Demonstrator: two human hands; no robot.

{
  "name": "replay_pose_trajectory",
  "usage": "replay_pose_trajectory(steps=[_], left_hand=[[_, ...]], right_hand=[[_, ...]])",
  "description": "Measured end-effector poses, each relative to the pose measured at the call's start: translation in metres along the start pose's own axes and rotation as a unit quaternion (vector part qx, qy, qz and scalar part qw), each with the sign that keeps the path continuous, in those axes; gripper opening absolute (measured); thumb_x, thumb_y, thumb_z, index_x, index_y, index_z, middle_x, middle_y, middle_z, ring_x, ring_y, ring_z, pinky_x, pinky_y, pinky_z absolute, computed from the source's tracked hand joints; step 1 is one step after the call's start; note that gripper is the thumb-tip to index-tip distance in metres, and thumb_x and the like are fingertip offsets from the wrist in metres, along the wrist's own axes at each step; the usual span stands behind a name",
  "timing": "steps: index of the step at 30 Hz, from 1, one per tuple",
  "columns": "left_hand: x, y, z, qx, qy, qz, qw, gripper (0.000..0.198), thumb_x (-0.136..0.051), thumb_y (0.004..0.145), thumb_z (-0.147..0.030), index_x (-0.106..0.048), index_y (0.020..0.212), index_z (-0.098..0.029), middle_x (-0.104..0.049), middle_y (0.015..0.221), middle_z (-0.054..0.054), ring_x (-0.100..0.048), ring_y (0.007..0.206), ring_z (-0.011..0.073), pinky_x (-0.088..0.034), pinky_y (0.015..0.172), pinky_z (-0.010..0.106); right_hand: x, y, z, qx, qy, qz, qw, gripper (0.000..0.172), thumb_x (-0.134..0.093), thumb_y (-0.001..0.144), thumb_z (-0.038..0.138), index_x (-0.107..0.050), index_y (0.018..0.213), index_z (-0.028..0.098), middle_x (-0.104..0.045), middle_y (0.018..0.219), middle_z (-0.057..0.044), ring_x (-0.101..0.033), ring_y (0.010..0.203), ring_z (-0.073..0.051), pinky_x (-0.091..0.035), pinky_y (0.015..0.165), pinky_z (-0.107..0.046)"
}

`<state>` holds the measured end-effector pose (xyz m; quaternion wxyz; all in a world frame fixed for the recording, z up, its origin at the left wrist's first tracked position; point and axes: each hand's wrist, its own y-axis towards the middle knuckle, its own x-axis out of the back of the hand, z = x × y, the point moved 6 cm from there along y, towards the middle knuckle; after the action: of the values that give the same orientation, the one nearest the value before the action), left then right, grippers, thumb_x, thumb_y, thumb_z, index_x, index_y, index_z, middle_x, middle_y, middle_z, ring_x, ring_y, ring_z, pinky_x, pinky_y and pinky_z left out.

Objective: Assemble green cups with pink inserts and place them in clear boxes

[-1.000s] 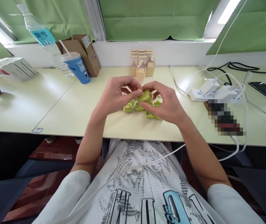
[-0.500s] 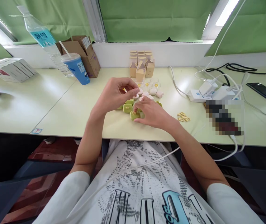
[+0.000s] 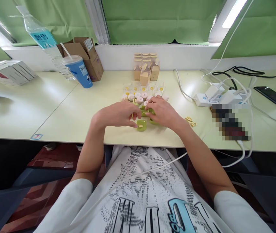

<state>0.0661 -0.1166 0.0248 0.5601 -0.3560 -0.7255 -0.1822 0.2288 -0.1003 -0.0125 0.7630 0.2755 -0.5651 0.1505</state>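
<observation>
My left hand (image 3: 120,114) is over the table, fingers curved and thumb apart from them, with nothing visible between. Its thumb tip is beside a rounded green piece (image 3: 141,126) that has a small yellow loop on top and lies near the table's front. My right hand (image 3: 163,111) bends over more green pieces (image 3: 143,111), its thumb and fingertips closing on one of them, partly hidden by the hand. Pale pink round pieces (image 3: 137,95) lie just behind, and clear cups with yellow centres (image 3: 135,89) stand in a row beyond those.
Small tan cartons (image 3: 145,77) stand against the wall. A heap of yellow loops (image 3: 190,121) lies right of my right hand. Farther right are a white power strip (image 3: 202,100), cables and a phone (image 3: 275,96). A blue cup (image 3: 81,72), bottle (image 3: 53,53) and cardboard box (image 3: 96,63) stand left.
My left hand has come down and nearer, uncovering the cups and pink pieces. My right hand has let go of the front green piece and shifted right and slightly away from me.
</observation>
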Motion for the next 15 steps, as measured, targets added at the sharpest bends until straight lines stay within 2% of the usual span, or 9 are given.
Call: replay_pose_trajectory(steps=[4,7,9,11,13,15], left_hand=[[-0.007,0.003,-0.004,0.035,0.072,0.011,0.997,0.022,-0.086,0.092,-0.034,-0.08,0.109,-0.022,-0.08,0.1,0.003,-0.071,0.09,0.0222,-0.042,0.077,0.032],[-0.009,0.004,-0.011,0.038,0.094,0.001,0.995,0.032,-0.091,0.09,-0.033,-0.078,0.115,-0.02,-0.08,0.112,0.005,-0.073,0.098,0.0259,-0.043,0.079,0.033],[-0.012,0.005,-0.017,0.039,0.108,0.008,0.993,0.044,-0.096,0.086,-0.034,-0.075,0.123,-0.02,-0.079,0.125,0.008,-0.075,0.106,0.0288,-0.046,0.082,0.034],[-0.017,0.007,-0.022,0.055,0.134,0.018,0.989,0.054,-0.098,0.086,-0.035,-0.071,0.131,-0.019,-0.076,0.137,0.011,-0.076,0.112,0.0313,-0.049,0.084,0.035],[-0.022,0.011,-0.026,0.075,0.164,0.025,0.983,0.056,-0.097,0.089,-0.034,-0.069,0.135,-0.018,-0.075,0.142,0.013,-0.077,0.115,0.0336,-0.051,0.085,0.037],[-0.025,0.017,-0.028,0.087,0.182,0.018,0.979,0.05,-0.091,0.094,-0.029,-0.068,0.137,-0.016,-0.074,0.144,0.015,-0.077,0.119,0.0353,-0.053,0.086,0.039]], right_hand=[[-0.017,0.005,0.005,0.005,-0.01,0.003,1.0,0.019,-0.069,0.103,0.012,-0.086,0.11,0.015,-0.072,0.122,-0.018,-0.065,0.125,-0.036,-0.056,0.108,-0.05],[-0.014,0.005,0.004,0.016,0.0,-0.02,1.0,0.022,-0.062,0.103,0.008,-0.083,0.102,0.016,-0.071,0.119,-0.017,-0.066,0.123,-0.035,-0.058,0.105,-0.049],[-0.001,0.003,0.0,0.027,0.03,-0.079,0.996,0.019,-0.064,0.105,0.012,-0.082,0.102,0.017,-0.071,0.119,-0.017,-0.066,0.123,-0.035,-0.059,0.106,-0.05],[0.02,-0.002,-0.009,0.03,0.06,-0.171,0.983,0.015,-0.066,0.106,0.019,-0.08,0.105,0.02,-0.072,0.12,-0.015,-0.068,0.122,-0.034,-0.06,0.107,-0.053],[0.039,-0.009,-0.02,0.024,0.076,-0.256,0.963,0.013,-0.066,0.106,0.023,-0.079,0.107,0.025,-0.072,0.118,-0.012,-0.07,0.117,-0.033,-0.062,0.104,-0.055],[0.052,-0.016,-0.031,0.01,0.082,-0.305,0.949,0.012,-0.066,0.107,0.026,-0.078,0.109,0.028,-0.073,0.115,-0.01,-0.071,0.112,-0.032,-0.065,0.099,-0.055]])
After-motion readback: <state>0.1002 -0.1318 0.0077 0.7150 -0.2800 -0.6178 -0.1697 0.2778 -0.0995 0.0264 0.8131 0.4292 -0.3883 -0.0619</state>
